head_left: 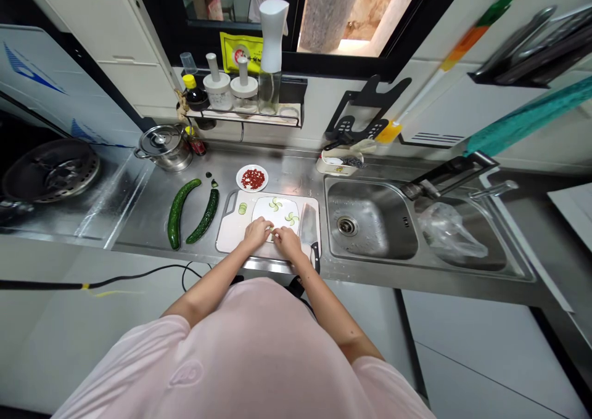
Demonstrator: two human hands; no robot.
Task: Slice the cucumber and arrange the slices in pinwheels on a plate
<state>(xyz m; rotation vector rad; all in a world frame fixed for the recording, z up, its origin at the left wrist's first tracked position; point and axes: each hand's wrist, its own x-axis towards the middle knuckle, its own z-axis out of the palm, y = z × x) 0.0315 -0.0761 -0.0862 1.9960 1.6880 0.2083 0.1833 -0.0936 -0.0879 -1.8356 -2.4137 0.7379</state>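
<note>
Both hands, left (256, 233) and right (287, 243), angle inward onto a white plate (263, 214).

Home kitchen with stainless steel sink (383, 215)

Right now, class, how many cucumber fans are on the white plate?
2 fans: one at the plate's top, another at right; more may hide under the left hand and right hand.
</note>
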